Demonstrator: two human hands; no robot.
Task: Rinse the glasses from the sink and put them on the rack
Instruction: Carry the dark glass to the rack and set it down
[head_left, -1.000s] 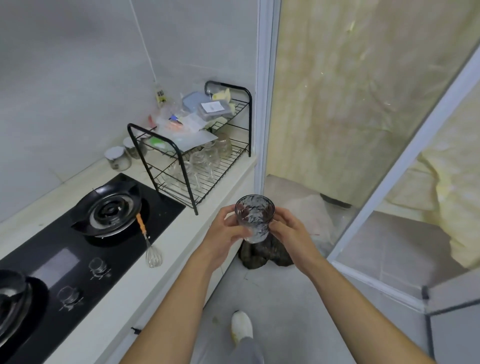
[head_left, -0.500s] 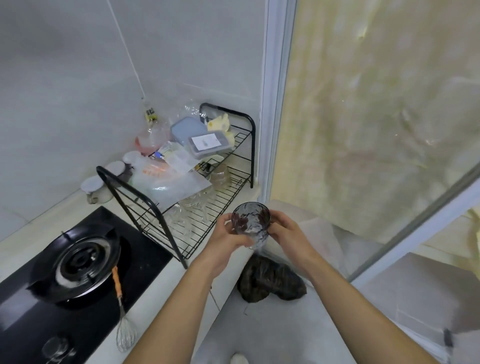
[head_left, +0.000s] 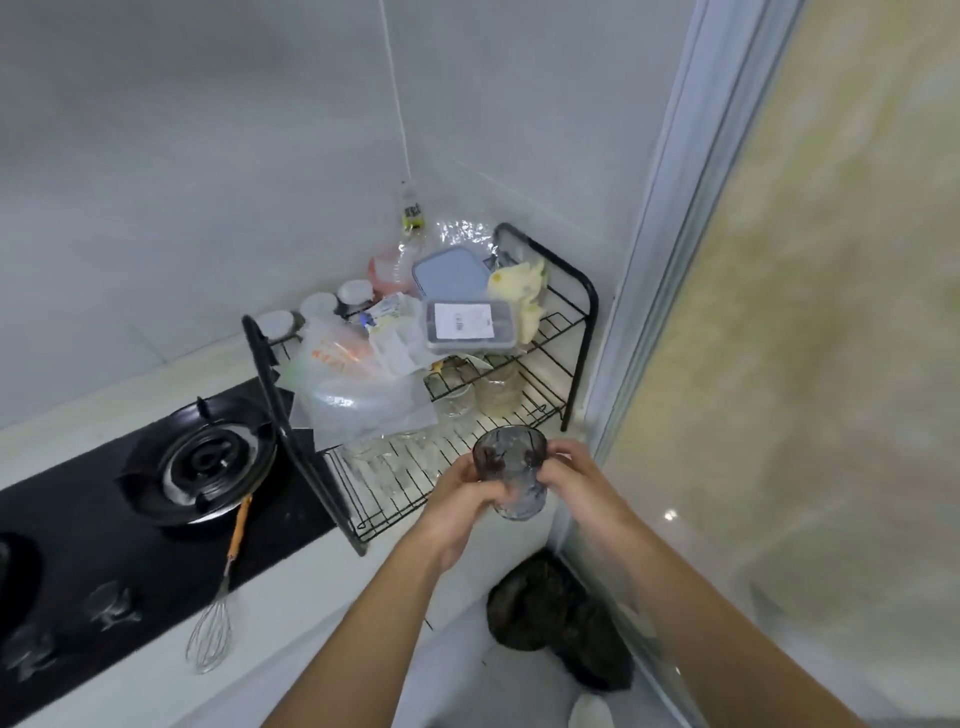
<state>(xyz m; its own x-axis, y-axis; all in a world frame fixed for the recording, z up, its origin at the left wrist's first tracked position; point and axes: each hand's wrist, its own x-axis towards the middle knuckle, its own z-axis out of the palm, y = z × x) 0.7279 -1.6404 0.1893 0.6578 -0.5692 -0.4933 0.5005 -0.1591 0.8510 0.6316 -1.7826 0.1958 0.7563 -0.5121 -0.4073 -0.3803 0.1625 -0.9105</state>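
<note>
A smoky grey textured glass (head_left: 511, 470) is upright between both my hands, just in front of the black wire rack (head_left: 582, 332) at the counter's right end. My left hand (head_left: 457, 499) grips its left side and my right hand (head_left: 576, 480) its right side. Several clear glasses (head_left: 405, 447) stand on the rack's lower tier, partly hidden under a plastic bag (head_left: 358, 400) on the upper tier. The sink is out of view.
Lidded boxes (head_left: 470, 325) and packets crowd the rack's upper tier. A black gas hob (head_left: 197, 462) lies left of the rack, with a whisk (head_left: 218, 603) on the counter's front. A glass sliding door (head_left: 779, 364) stands on the right. A dark bundle (head_left: 556, 618) lies on the floor.
I have stepped closer to the rack; the glass, held in both hands, now hovers at the front edge of the lower tier. The grip has not changed.
</note>
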